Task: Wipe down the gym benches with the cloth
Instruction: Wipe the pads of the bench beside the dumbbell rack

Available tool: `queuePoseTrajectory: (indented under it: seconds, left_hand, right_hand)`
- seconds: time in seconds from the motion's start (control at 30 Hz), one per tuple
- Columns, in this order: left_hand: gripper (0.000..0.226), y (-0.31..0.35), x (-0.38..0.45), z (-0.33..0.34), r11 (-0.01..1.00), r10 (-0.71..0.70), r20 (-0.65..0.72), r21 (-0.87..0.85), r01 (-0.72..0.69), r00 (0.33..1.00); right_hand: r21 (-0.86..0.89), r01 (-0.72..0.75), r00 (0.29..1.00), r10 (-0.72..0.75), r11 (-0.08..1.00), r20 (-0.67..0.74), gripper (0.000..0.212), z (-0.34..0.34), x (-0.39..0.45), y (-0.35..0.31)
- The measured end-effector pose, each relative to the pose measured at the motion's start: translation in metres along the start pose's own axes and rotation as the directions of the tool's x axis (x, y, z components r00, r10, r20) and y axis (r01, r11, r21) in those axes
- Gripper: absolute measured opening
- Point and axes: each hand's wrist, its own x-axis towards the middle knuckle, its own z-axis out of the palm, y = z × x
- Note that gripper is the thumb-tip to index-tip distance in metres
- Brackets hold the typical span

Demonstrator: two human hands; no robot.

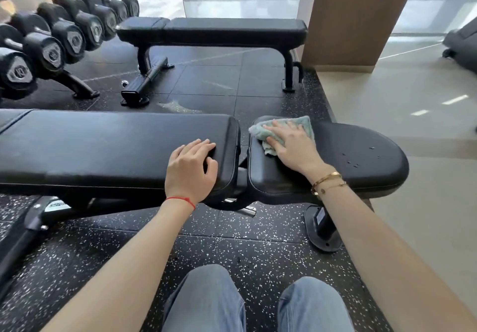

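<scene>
R hand flat, fingers spread, pressing soft limp green cloth on seat pad; L hand rests loosely curled on back pad, holding nothing; cloth prob bunches, so palm it.

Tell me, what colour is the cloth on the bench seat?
Pale mint green; the cloth shows best in the head view, under the right hand.

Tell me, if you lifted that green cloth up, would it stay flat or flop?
Probably flop. The green cloth already lies bunched and folded under the right hand, so it looks soft and limp. It seems thin and light for its size. Pushed along the smooth black seat pad, it would likely slide easily, crumpling as it goes.
</scene>
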Motion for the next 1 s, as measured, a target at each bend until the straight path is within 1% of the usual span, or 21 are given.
queuePoseTrajectory:
  seconds: [0.13,0.2,0.27,0.33,0.43,0.5,0.57,0.63,0.8,0.9,1.0]
  left_hand:
    - [0.048,0.0,-0.001,0.0,1.0,0.003,0.019,0.005,-0.003,1.0]
    - [0.046,-0.001,0.0,0.001,1.0,0.003,0.022,-0.002,-0.003,1.0]
    - [0.045,-0.002,0.0,0.002,1.0,0.005,0.02,-0.006,-0.005,1.0]
    - [0.045,-0.003,0.0,0.003,1.0,0.01,0.011,0.0,-0.01,1.0]
    - [0.046,-0.003,0.0,0.005,1.0,0.007,0.0,0.004,-0.007,1.0]
    - [0.046,-0.002,0.0,0.004,1.0,0.007,0.006,0.009,-0.007,1.0]
    - [0.046,-0.002,0.0,0.004,1.0,0.008,0.009,0.008,-0.008,1.0]
    - [0.046,-0.003,0.0,0.003,1.0,0.01,0.009,0.0,-0.01,1.0]
    - [0.047,-0.003,0.0,0.003,1.0,0.015,0.017,-0.004,-0.015,1.0]
    - [0.048,-0.004,-0.001,0.003,1.0,0.018,0.02,-0.006,-0.018,1.0]
    - [0.049,-0.003,-0.001,0.003,1.0,0.013,0.018,-0.002,-0.013,1.0]
  right_hand:
    - [0.066,0.15,0.989,-0.15,0.987,-0.004,0.043,-0.006,-0.059,-0.013]
    - [0.082,0.161,0.987,-0.158,0.984,-0.036,0.043,-0.012,-0.083,-0.002]
    - [0.102,0.114,0.991,-0.106,0.988,-0.077,0.043,-0.02,-0.091,0.017]
    - [0.106,0.023,0.994,-0.011,0.994,-0.112,0.041,-0.027,-0.08,0.036]
    - [0.065,-0.15,0.982,0.156,0.987,-0.107,0.042,-0.03,-0.037,0.049]
    - [0.012,-0.174,0.981,0.174,0.985,-0.085,0.043,-0.022,-0.013,0.041]
    - [-0.018,-0.12,0.991,0.118,0.993,-0.056,0.044,-0.011,-0.005,0.024]
    - [0.002,-0.045,0.998,0.045,0.999,-0.032,0.044,-0.005,-0.015,0.005]
    - [0.1,0.123,0.992,-0.121,0.987,-0.021,0.045,-0.011,-0.08,-0.012]
    - [0.144,0.118,0.993,-0.112,0.983,-0.046,0.046,-0.024,-0.111,0.005]
    - [0.144,0.033,0.995,-0.018,0.989,-0.1,0.045,-0.038,-0.113,0.031]
